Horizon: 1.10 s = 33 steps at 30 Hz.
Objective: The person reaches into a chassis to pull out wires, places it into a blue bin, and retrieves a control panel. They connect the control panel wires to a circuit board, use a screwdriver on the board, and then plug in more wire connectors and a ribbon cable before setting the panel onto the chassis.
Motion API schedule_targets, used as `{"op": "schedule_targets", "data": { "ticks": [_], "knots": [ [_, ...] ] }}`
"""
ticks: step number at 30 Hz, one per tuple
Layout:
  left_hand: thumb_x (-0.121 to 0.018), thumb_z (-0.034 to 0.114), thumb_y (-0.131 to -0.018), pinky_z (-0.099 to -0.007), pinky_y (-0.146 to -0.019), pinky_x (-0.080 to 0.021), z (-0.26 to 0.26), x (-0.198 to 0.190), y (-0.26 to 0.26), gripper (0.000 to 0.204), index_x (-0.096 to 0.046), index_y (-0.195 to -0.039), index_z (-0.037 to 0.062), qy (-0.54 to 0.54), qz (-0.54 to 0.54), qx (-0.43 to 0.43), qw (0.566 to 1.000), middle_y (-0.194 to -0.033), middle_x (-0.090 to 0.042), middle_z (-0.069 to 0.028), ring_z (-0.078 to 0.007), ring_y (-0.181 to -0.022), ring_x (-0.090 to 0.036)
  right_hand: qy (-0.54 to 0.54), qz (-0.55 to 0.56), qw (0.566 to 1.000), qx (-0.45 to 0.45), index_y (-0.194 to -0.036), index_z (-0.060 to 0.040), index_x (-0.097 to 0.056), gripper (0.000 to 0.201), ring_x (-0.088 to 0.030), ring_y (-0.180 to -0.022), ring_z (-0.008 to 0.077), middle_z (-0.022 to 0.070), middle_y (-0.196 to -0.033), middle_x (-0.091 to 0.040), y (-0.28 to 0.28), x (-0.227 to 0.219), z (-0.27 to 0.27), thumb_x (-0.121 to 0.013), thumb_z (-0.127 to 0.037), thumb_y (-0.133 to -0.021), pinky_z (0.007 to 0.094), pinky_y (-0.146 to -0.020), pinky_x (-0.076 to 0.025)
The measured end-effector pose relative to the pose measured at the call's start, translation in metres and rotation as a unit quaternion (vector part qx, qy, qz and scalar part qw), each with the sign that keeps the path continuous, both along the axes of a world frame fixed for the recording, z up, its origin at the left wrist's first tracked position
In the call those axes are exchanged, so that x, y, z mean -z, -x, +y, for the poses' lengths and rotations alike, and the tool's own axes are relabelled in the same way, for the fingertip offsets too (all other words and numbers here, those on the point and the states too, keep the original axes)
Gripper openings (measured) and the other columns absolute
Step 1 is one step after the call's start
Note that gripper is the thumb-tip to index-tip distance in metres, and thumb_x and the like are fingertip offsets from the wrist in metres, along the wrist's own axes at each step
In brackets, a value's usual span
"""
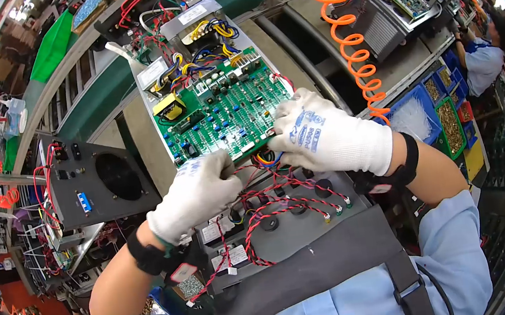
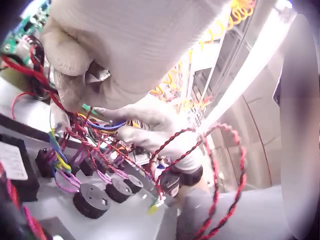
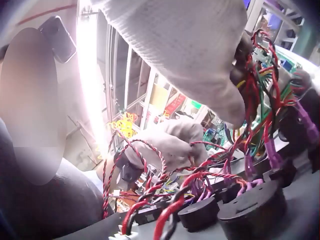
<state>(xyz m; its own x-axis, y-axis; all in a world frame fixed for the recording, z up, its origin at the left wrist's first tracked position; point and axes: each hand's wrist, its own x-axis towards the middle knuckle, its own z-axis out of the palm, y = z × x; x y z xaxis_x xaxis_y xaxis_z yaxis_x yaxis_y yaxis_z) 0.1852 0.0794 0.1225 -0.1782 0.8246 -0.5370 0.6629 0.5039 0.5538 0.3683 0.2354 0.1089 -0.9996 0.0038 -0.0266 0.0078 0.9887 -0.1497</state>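
Note:
A green circuit board (image 1: 227, 113) sits on a metal chassis before the person, with colored wires (image 1: 265, 159) hanging from its near edge. The gloved left hand (image 1: 200, 186) is at the board's near left edge, fingers curled; it pinches a red-and-black twisted wire (image 3: 212, 145) at its fingertips. At the near right corner, the gloved right hand (image 1: 325, 129) has bent fingers over the board edge and its thumb by the wires. In the right wrist view a wire bundle (image 3: 252, 95) passes right at its fingers; I cannot tell whether they grip it.
Below the board lies a grey panel (image 1: 288, 235) with round black parts (image 2: 91, 200) and loose twisted wires ending in white connectors. A black fan housing (image 1: 102, 177) stands left. An orange coiled hose (image 1: 348, 36) hangs at right, above blue parts bins (image 1: 416, 113). Other people work nearby.

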Motion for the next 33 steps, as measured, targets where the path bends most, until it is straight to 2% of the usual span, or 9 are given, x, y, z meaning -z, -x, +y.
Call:
{"op": "schedule_targets", "data": {
  "ticks": [3,6,8,10,13,18,24,29,33],
  "knots": [
    [-0.060,0.011,-0.081,-0.0289,-0.061,-0.046,-0.023,-0.004,0.016,0.011,-0.057,-0.081,0.0001,0.032,-0.207,-0.097,0.973,-0.069,-0.058,-0.0030,-0.0071,-0.068,-0.053,-0.023,-0.041,0.999,0.026,-0.085,-0.0129,-0.072,0.021,-0.063,-0.091,0.0255,0.0060,-0.082,-0.067,0.006,0.002,0.002,-0.068,-0.033,-0.083,0.0404,-0.080,-0.045],
    [-0.061,0.009,-0.082,-0.0296,-0.058,-0.046,-0.055,0.004,0.031,0.009,-0.058,-0.081,0.0005,-0.034,-0.292,0.004,0.956,-0.079,-0.065,-0.0063,-0.0071,-0.065,-0.053,-0.063,-0.046,0.996,0.053,-0.085,-0.0125,-0.071,0.020,-0.065,-0.086,0.0263,0.0060,-0.079,-0.067,0.017,0.009,0.003,-0.068,-0.033,-0.084,0.0412,-0.078,-0.045],
    [-0.064,0.011,-0.085,-0.0276,-0.064,-0.050,-0.064,-0.028,0.025,0.012,-0.059,-0.085,0.0004,-0.016,-0.296,-0.080,0.952,-0.096,-0.069,-0.0131,-0.0105,-0.075,-0.060,-0.075,-0.052,0.994,0.065,-0.088,-0.0103,-0.072,0.019,-0.066,-0.087,0.0275,0.0070,-0.082,-0.068,0.022,0.007,0.001,-0.070,-0.028,-0.082,0.0419,-0.078,-0.047],
    [-0.069,0.017,-0.086,-0.0291,-0.074,-0.053,-0.083,-0.042,0.032,0.020,-0.059,-0.086,-0.0004,-0.019,-0.321,-0.199,0.926,-0.102,-0.070,-0.0180,-0.0173,-0.093,-0.067,0.075,0.052,0.995,0.042,-0.094,-0.0073,-0.071,0.021,-0.066,-0.091,0.0298,0.0090,-0.086,-0.069,0.010,0.005,0.013,-0.073,-0.021,-0.078,0.0420,-0.079,-0.048],
    [-0.078,0.034,-0.084,-0.0237,-0.068,-0.051,-0.126,-0.033,0.048,0.041,-0.058,-0.092,-0.0003,-0.055,-0.294,-0.298,0.906,-0.103,-0.068,-0.0181,-0.0123,-0.079,-0.066,0.127,0.176,0.976,0.032,-0.109,-0.0039,-0.068,0.037,-0.064,-0.095,0.0320,0.0124,-0.101,-0.068,-0.023,-0.019,0.028,-0.070,-0.009,-0.072,0.0439,-0.081,-0.049],
    [-0.069,0.042,-0.092,-0.0234,-0.073,-0.053,-0.168,0.026,0.029,0.051,-0.056,-0.116,-0.0015,-0.139,-0.241,-0.445,0.851,-0.110,-0.065,-0.0120,-0.0105,-0.082,-0.064,0.162,-0.033,0.984,0.063,-0.121,-0.0069,-0.062,0.056,-0.065,-0.095,0.0319,0.0126,-0.115,-0.063,-0.087,-0.010,0.014,-0.070,-0.002,-0.066,0.0425,-0.081,-0.052],
    [-0.065,0.034,-0.096,-0.0197,-0.074,-0.040,-0.149,0.030,-0.009,0.039,-0.059,-0.112,-0.0017,-0.069,-0.335,-0.440,0.830,-0.091,-0.056,0.0046,-0.0040,-0.080,-0.046,0.154,-0.041,0.986,-0.056,-0.128,-0.0100,-0.058,0.065,-0.064,-0.092,0.0283,0.0089,-0.127,-0.061,-0.080,0.022,0.014,-0.069,-0.001,-0.065,0.0405,-0.079,-0.053],
    [-0.061,0.021,-0.096,-0.0223,-0.076,-0.044,-0.130,0.016,-0.029,0.032,-0.057,-0.112,-0.0061,0.049,-0.324,-0.410,0.851,-0.096,-0.061,-0.0003,-0.0056,-0.086,-0.053,0.229,-0.005,0.973,0.017,-0.119,-0.0070,-0.066,0.048,-0.065,-0.108,0.0327,0.0135,-0.118,-0.067,-0.091,0.004,0.041,-0.063,0.002,-0.071,0.0405,-0.089,-0.053],
    [-0.061,0.018,-0.096,-0.0240,-0.073,-0.044,-0.139,0.036,-0.030,0.030,-0.056,-0.110,-0.0074,-0.009,-0.270,-0.367,0.890,-0.092,-0.060,-0.0017,-0.0072,-0.083,-0.050,0.249,0.042,0.968,0.011,-0.110,-0.0026,-0.067,0.036,-0.067,-0.099,0.0322,0.0136,-0.108,-0.070,-0.081,-0.006,0.062,-0.061,0.004,-0.076,0.0406,-0.083,-0.053]
  ]
}}
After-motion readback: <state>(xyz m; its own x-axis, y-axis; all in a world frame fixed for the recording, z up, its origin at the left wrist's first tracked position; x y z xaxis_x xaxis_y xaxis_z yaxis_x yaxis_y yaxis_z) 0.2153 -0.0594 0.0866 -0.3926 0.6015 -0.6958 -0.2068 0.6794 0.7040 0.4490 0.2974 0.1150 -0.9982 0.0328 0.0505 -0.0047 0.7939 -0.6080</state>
